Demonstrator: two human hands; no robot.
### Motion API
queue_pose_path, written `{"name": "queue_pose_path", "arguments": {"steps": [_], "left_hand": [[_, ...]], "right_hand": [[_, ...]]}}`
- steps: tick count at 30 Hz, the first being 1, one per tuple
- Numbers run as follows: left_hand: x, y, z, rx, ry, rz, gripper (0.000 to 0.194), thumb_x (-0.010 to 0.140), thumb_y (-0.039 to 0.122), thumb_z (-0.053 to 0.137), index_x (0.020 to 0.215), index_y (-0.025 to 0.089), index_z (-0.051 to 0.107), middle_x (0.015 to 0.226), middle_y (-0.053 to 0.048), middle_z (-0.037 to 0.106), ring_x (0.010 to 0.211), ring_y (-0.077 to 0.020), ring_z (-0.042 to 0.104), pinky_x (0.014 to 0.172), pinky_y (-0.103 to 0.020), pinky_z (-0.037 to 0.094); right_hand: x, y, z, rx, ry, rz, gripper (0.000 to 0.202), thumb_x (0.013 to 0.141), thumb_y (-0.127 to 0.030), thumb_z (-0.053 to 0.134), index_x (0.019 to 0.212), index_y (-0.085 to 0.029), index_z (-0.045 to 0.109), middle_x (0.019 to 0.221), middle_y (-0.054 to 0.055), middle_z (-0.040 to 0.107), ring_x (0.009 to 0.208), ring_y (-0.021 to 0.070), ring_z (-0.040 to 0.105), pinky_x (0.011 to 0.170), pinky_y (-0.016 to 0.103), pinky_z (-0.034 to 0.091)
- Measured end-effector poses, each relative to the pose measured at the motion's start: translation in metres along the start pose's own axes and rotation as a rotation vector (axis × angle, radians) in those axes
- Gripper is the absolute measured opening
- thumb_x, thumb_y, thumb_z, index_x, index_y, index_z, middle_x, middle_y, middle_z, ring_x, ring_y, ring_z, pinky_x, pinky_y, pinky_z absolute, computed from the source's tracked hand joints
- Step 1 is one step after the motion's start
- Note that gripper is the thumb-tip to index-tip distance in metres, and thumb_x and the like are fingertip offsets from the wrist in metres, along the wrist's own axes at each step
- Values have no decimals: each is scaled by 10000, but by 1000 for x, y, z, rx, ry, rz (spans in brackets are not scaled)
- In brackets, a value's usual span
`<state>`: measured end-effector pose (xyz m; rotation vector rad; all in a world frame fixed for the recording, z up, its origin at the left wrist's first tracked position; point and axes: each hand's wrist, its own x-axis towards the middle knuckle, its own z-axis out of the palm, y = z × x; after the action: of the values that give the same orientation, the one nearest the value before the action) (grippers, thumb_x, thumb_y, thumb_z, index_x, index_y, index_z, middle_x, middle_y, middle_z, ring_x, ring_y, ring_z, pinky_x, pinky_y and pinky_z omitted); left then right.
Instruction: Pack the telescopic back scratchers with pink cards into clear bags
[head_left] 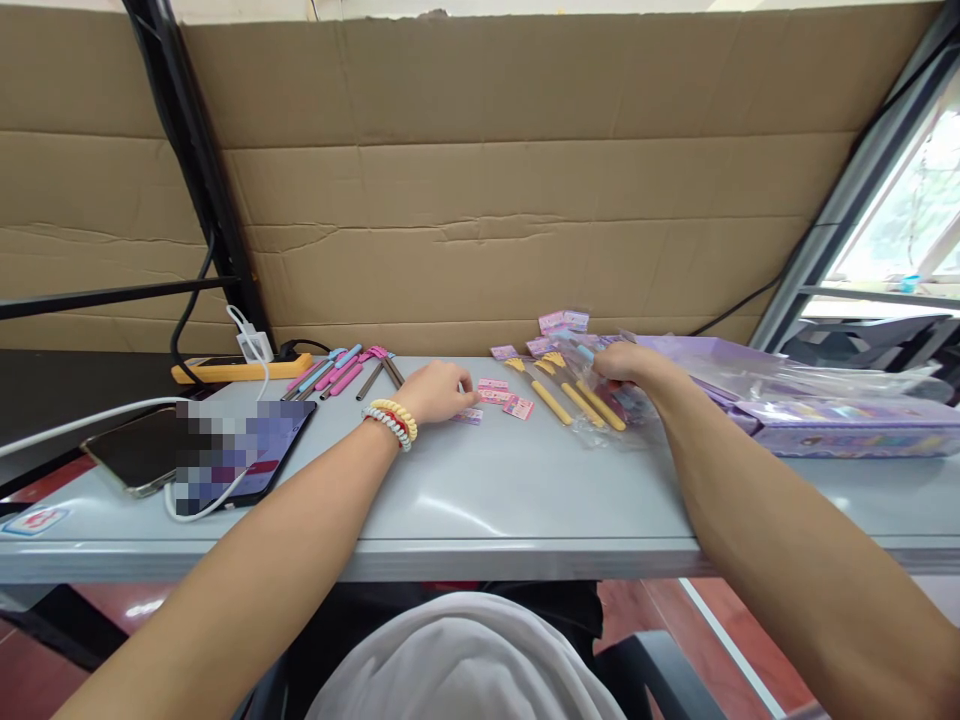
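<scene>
My left hand (439, 393), with beaded bracelets at the wrist, rests low on the table with its fingers curled together at a small purple printed card (469, 416). More small pink cards (495, 392) lie just right of it. My right hand (626, 363) reaches down into a heap of clear plastic bags (636, 405), its fingers closed on the plastic; the fingertips are partly hidden. Left of that hand lie several yellow-handled back scratchers (553, 402) with claw-shaped heads and dark rods. Pink and blue back scratchers (341, 372) are bunched beyond my left hand.
Two phones (135, 445) and a white cable (264, 375) lie at the left, before an orange power strip (281, 368). A purple box (855, 440) with clear plastic on it stands at the right. Cardboard (525, 180) walls the back. More cards (562, 322) lie behind the yellow scratchers.
</scene>
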<state>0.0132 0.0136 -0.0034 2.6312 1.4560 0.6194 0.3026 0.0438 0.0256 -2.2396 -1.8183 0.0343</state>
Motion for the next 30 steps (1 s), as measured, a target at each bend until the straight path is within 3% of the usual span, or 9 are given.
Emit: {"name": "queue_pose_path", "arguments": {"steps": [2,3,9,17,23,30], "left_hand": [[0,0,0,14,-20,0,289,738,443,512,785,218,686,783,-45,691,693,-186,602,574,-252,399],[0,0,0,21,-30,0,292,737,447,509,785,219,686,783,-44,692,695,-186,603,576,-250,399],[1,-4,2,39,-65,6,304,729,466,498,766,225,679,738,-30,686,673,-178,598,557,-243,385],[2,-6,3,38,-75,11,308,720,466,498,760,217,676,744,-36,682,674,-172,593,549,-236,368],[1,-5,2,5,-80,28,297,722,457,498,740,218,674,720,-29,678,640,-162,584,541,-238,363],[3,-10,6,-21,-72,22,262,704,427,536,728,211,683,694,-25,673,640,-159,586,539,-234,367]], "right_hand": [[2,1,1,-79,-167,98,180,704,-217,548,585,-138,657,546,107,592,586,245,597,530,348,450],[2,0,2,-113,-187,125,172,709,-228,547,623,-140,668,602,113,616,623,247,606,547,349,456],[-2,-4,11,-245,26,215,332,669,-329,625,938,-141,678,953,186,632,917,311,594,724,412,459],[-11,-13,17,-293,103,135,487,691,-275,573,1134,-72,579,1175,241,525,1125,365,457,797,419,439],[-24,-34,21,-218,165,-40,429,747,-310,516,1108,-83,563,1164,215,528,1107,329,455,817,389,424],[-25,-39,28,-207,84,-105,404,752,-387,528,1032,-104,601,1107,199,585,1060,330,499,761,370,442]]}}
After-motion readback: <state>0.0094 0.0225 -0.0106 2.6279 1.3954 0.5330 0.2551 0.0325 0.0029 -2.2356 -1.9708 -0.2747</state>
